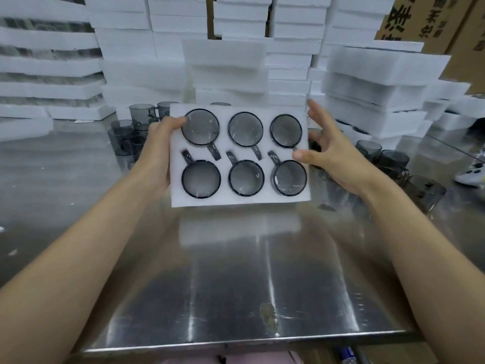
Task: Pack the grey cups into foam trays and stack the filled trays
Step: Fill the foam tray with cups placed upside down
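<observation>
A white foam tray (240, 198) is lifted off the steel table and tilted toward me, its several round pockets each filled with a grey cup (200, 130). My left hand (160, 148) grips the tray's left edge, thumb resting near the top-left cup. My right hand (333, 153) is at the tray's right edge with fingers spread; its thumb touches the foam near the bottom-right cup (290, 177). Loose grey cups (141, 114) stand behind the tray on the left, and more loose cups (391, 161) sit on the right.
Tall stacks of white foam trays (225, 67) fill the back of the steel table (236, 285). A shorter stack of filled trays (378, 82) stands at the right. Cardboard boxes (441, 22) are at the upper right. Another person's shoe (471, 177) shows at the far right.
</observation>
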